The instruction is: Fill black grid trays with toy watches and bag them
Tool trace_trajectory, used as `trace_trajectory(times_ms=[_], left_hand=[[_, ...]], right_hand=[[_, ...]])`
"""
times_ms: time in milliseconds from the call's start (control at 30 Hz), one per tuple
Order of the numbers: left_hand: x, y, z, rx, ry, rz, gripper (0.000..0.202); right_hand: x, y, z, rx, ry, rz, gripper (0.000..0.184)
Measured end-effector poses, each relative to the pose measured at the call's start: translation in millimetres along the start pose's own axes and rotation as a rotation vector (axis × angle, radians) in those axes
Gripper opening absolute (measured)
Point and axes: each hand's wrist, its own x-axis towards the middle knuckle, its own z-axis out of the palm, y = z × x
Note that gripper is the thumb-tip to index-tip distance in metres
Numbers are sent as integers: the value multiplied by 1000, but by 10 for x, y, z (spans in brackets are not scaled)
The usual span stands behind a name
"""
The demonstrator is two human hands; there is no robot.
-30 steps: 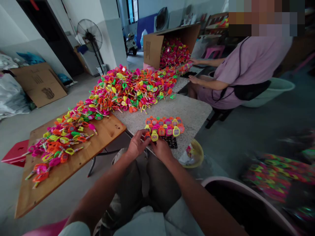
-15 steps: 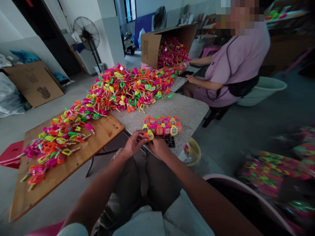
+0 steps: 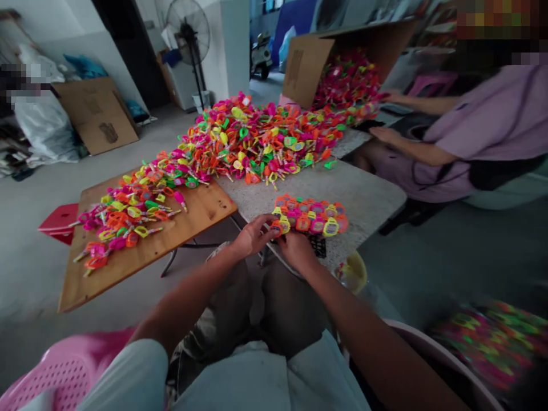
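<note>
Bright toy watches (image 3: pixel 309 216) in orange, pink and yellow stand in rows on a black grid tray (image 3: pixel 319 246) near the front of the grey table. At the tray's front left corner, my left hand (image 3: pixel 253 235) pinches an orange toy watch (image 3: pixel 277 229) with thumb and fingers. My right hand (image 3: pixel 298 251) is closed just below that watch, beside the tray. Its fingertips are hidden, so what they grip does not show. A large heap of loose toy watches (image 3: pixel 257 137) lies behind the rows.
The heap spreads left onto a wooden board (image 3: pixel 205 211) and right to a tipped cardboard box (image 3: pixel 299 71). A person in a pink shirt (image 3: pixel 505 114) sits at right, hands by the box. A yellow bucket (image 3: pixel 362 273) stands below the grey table (image 3: pixel 372 185); a pink chair (image 3: pixel 72 365) is lower left.
The camera view has turned left, so the scene sits farther right and the pink chair now shows. Both hands stay at the same corner of the tray, the left still on the orange toy watch.
</note>
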Motion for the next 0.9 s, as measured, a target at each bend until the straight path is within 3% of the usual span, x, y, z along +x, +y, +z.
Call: trace_trajectory(times_ms=[167, 367, 467, 533, 600, 767, 833, 900], left_hand=[[18, -31, -21, -7, -8, 9, 38], [9, 23, 13, 21, -27, 25, 42], [-35, 7, -130, 187, -24, 92, 43], [-88, -85, -410, 354, 47, 125, 37], [-192, -222, -852, 556, 170, 67, 28], [-637, -471, -2100, 1053, 371, -434, 31], [-732, -531, -2399, 1130, 364, -531, 38], [-712, -593, -2533, 1162, 360, -562, 39]], right_hand=[[-37, -66, 121, -87, 48, 111, 40], [-28, -92, 131, -88, 48, 106, 39], [-95, -71, 139, -148, 62, 110, 40], [-177, -6, 163, -182, 102, 74, 40], [-277, 108, 197, -186, 166, 14, 41], [-575, 322, 255, -75, 340, -51, 42], [-659, 273, 272, -56, 342, -52, 40], [-688, 154, 299, -16, 317, -69, 37]])
